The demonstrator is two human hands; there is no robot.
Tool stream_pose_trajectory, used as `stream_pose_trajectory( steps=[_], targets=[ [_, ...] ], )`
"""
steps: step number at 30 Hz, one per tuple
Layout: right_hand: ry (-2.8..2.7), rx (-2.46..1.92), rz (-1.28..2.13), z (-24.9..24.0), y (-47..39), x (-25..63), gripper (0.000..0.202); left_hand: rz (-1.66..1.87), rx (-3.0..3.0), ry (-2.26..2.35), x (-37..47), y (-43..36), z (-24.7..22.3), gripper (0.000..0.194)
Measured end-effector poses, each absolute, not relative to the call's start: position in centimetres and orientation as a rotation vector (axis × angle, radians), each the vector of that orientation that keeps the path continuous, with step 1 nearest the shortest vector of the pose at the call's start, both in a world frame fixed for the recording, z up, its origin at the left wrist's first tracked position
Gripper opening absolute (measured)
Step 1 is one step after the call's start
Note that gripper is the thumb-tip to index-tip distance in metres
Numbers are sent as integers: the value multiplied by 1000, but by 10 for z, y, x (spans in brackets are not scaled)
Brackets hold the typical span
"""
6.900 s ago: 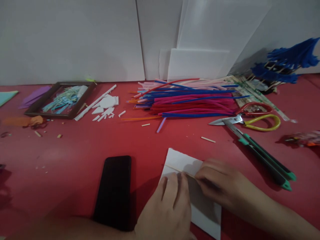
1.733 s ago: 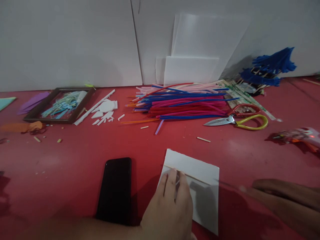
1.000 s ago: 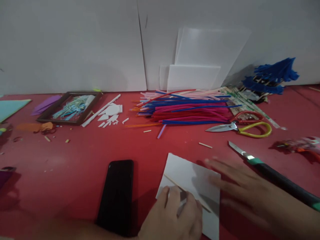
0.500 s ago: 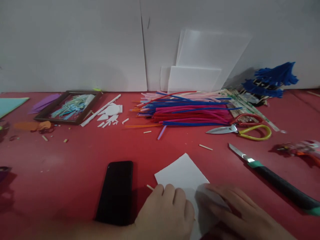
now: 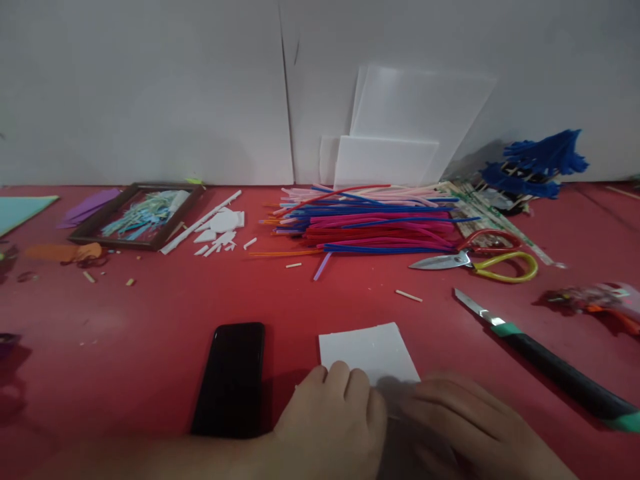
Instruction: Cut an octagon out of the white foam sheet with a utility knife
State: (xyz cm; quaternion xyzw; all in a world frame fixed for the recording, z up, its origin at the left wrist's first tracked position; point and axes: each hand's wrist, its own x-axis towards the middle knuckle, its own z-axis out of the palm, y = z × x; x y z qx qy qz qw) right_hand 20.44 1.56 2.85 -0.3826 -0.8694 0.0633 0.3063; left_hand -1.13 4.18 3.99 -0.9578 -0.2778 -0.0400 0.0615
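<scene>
Low in the head view, a white square of board [image 5: 367,350] lies on the red table, its near part covered by my hands and shadow. My left hand [image 5: 335,420] is closed, knuckles up, over the board's left side. A tiny pale tip of a thin wooden stick [image 5: 296,387] shows beside it; the rest is hidden under the fingers. At the board's right edge, my right hand [image 5: 470,420] is bent around it, fingers together and slightly blurred. A black phone [image 5: 230,380] lies left of my left hand.
A cutter knife [image 5: 555,363] and scissors [image 5: 470,260] lie at the right with bare blades. Behind are a pile of pipe cleaners [image 5: 380,223], white scraps [image 5: 223,227], a brown frame [image 5: 145,243] and white sheets [image 5: 387,160] leaning on the wall.
The white board has turned, so its far edge now runs nearly level rather than coming to a corner. Less of the stick shows beside my left hand. Both hands stay close to the board.
</scene>
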Motion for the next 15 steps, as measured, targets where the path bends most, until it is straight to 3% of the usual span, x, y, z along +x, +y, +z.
stream_pose_trajectory(
  steps=[7,15],
  targets=[
    [-2269,-931,339,14,42,195,37,-441,-2726,-957,-7,45,37,7],
    [-2266,-1126,313,14,66,239,29,-546,-2678,-774,-13,27,11,13]
  ],
)
